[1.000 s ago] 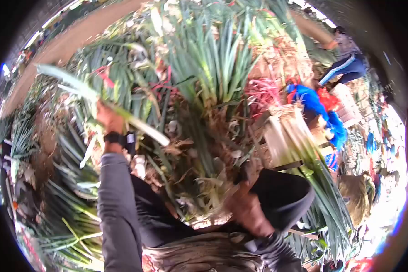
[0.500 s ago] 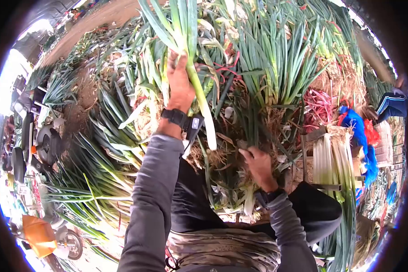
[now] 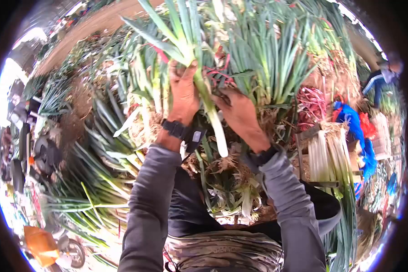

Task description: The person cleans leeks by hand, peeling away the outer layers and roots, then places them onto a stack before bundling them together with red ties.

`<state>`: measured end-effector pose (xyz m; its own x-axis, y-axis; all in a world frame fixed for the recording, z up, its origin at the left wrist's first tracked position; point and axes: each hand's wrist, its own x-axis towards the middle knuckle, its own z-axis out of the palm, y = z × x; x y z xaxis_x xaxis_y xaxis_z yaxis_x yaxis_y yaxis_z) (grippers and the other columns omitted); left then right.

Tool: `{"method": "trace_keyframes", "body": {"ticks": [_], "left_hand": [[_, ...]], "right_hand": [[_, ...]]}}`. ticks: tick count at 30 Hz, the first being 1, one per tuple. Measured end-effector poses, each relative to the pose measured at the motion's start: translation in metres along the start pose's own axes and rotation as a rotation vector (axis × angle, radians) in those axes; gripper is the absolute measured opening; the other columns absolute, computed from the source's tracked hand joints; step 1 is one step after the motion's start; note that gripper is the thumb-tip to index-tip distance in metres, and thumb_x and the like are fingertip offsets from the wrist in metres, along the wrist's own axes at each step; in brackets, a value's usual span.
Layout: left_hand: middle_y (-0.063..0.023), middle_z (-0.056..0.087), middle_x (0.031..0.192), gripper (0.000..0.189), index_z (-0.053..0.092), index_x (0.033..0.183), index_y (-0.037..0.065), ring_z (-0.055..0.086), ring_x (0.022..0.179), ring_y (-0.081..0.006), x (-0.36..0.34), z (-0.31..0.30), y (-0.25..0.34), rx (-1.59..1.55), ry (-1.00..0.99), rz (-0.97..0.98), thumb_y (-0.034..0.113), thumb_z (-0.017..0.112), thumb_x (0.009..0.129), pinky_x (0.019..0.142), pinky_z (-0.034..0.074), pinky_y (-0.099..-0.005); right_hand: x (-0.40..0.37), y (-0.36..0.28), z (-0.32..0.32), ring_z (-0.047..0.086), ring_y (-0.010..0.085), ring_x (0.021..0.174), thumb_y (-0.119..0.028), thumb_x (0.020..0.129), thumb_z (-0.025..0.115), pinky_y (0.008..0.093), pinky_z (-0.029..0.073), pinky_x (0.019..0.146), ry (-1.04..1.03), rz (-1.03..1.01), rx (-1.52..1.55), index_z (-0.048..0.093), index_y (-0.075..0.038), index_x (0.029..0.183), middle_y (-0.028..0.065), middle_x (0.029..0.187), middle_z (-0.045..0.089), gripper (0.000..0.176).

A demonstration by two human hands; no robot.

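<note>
My left hand (image 3: 184, 93) is wrapped round the stalk of a large green onion (image 3: 212, 119). Its leaves fan out above the fist, and the white root end hangs down to the right. My right hand (image 3: 238, 111) is beside the same stalk, fingers bent toward it at mid-height. Whether those fingertips pinch a leaf of it is too small to tell. Behind both hands stand upright bunches of green onions (image 3: 269, 68), with dry roots at their lower ends.
More green onions (image 3: 99, 190) lie at the left. At the right, a bundle with white stalks (image 3: 328, 156) rests on a wooden frame, near red strips (image 3: 310, 106) and blue cloth (image 3: 356, 129). A person (image 3: 385, 75) is at the far right. Parked motorbikes (image 3: 45, 149) stand far left.
My right hand has moved up from the roots and leaves below to the stalk in my left hand. The held onion has shifted slightly, its root end a little lower and further right.
</note>
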<state>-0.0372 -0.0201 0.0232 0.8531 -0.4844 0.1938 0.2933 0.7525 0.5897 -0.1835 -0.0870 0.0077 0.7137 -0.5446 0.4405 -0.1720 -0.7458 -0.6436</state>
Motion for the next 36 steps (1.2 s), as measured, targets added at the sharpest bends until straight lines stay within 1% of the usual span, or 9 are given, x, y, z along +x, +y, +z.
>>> {"method": "trace_keyframes", "body": {"ticks": [9, 10, 12, 14, 17, 20, 25, 30, 36], "left_hand": [[0.0001, 0.066, 0.104, 0.031, 0.063, 0.121, 0.006, 0.061, 0.09, -0.0094, -0.015, -0.007, -0.018, 0.21, -0.018, -0.005, 0.003, 0.07, 0.091, 0.075, 0.05, -0.0273], [-0.0062, 0.068, 0.106, 0.026, 0.061, 0.123, 0.009, 0.064, 0.094, -0.0193, -0.022, -0.008, -0.011, 0.374, -0.061, -0.069, 0.012, 0.063, 0.097, 0.085, 0.052, -0.0359], [-0.0193, 0.065, 0.105, 0.035, 0.056, 0.131, 0.003, 0.06, 0.096, -0.0344, -0.032, -0.023, 0.0, 0.973, -0.323, 0.278, 0.01, 0.048, 0.098, 0.099, 0.045, -0.0446], [-0.0191, 0.065, 0.113, 0.041, 0.051, 0.139, 0.001, 0.059, 0.106, -0.033, -0.05, -0.009, 0.002, 0.865, -0.292, 0.404, 0.006, 0.05, 0.098, 0.105, 0.041, -0.0432], [-0.0095, 0.06, 0.136, 0.046, 0.044, 0.145, -0.005, 0.055, 0.125, -0.0178, -0.033, 0.003, -0.006, 0.281, -0.07, 0.046, 0.013, 0.057, 0.104, 0.102, 0.047, -0.03], [0.0016, 0.062, 0.115, 0.041, 0.051, 0.139, 0.005, 0.053, 0.1, -0.0064, -0.024, -0.007, -0.003, 0.234, -0.031, 0.046, 0.021, 0.062, 0.102, 0.086, 0.045, -0.0238], [0.0041, 0.053, 0.085, 0.038, 0.05, 0.129, 0.013, 0.051, 0.061, -0.0074, -0.025, -0.014, 0.051, 0.176, -0.022, -0.011, 0.038, 0.062, 0.102, 0.05, 0.042, -0.0238], [0.0021, 0.054, 0.08, 0.032, 0.051, 0.12, 0.014, 0.051, 0.057, -0.0089, -0.024, -0.018, 0.075, 0.15, 0.07, 0.028, 0.041, 0.058, 0.104, 0.048, 0.041, -0.0243], [0.0007, 0.056, 0.078, 0.038, 0.052, 0.117, 0.013, 0.051, 0.054, -0.0102, -0.014, -0.017, 0.1, 0.252, 0.152, 0.076, 0.049, 0.054, 0.104, 0.047, 0.042, -0.0249]], "right_hand": [[-0.01, -0.002, 0.021, 0.065, 0.0471, 0.083, -0.014, 0.082, 0.066, 0.0544, 0.052, 0.072, -0.024, 0.017, 0.017, 0.063, 0.0, 0.084, 0.0263, 0.088, 0.067, 0.015], [-0.014, 0.003, 0.018, 0.065, 0.0472, 0.084, -0.014, 0.081, 0.067, 0.0544, 0.052, 0.072, -0.078, -0.015, 0.003, 0.064, 0.0, 0.085, 0.0265, 0.089, 0.067, 0.015], [-0.011, -0.016, 0.001, 0.067, 0.0438, 0.086, -0.011, 0.084, 0.062, 0.049, 0.052, 0.074, -0.214, 0.083, 0.036, 0.068, 0.0, 0.1, 0.0269, 0.092, 0.068, 0.019], [-0.015, -0.003, 0.005, 0.068, 0.0425, 0.089, -0.007, 0.085, 0.06, 0.0461, 0.052, 0.077, -0.278, 0.158, 0.033, 0.07, -0.001, 0.111, 0.0259, 0.096, 0.069, 0.028], [-0.02, 0.002, 0.024, 0.066, 0.0387, 0.083, -0.014, 0.087, 0.065, 0.0407, 0.051, 0.077, -0.124, 0.173, -0.015, 0.07, 0.0, 0.111, 0.0254, 0.096, 0.07, 0.028], [-0.025, 0.006, 0.032, 0.061, 0.0211, 0.072, -0.018, 0.093, 0.066, 0.0337, 0.047, 0.065, -0.071, 0.278, 0.28, 0.067, 0.001, 0.103, 0.0099, 0.088, 0.069, 0.022], [-0.067, 0.035, 0.033, 0.056, 0.0093, 0.073, -0.023, 0.098, 0.062, 0.0264, 0.044, 0.064, -0.09, 0.611, 0.918, 0.068, -0.005, 0.11, -0.0019, 0.086, 0.062, 0.022], [-0.07, 0.004, 0.027, 0.053, 0.0067, 0.074, -0.024, 0.101, 0.06, 0.0237, 0.043, 0.067, 0.048, 0.496, 1.145, 0.066, -0.008, 0.108, -0.0023, 0.087, 0.062, 0.018], [-0.081, -0.021, -0.004, 0.065, 0.0158, 0.107, -0.018, 0.102, 0.059, 0.0312, 0.051, 0.09, -0.106, 0.51, 1.39, 0.064, -0.005, 0.125, 0.0037, 0.118, 0.069, 0.026]]}}
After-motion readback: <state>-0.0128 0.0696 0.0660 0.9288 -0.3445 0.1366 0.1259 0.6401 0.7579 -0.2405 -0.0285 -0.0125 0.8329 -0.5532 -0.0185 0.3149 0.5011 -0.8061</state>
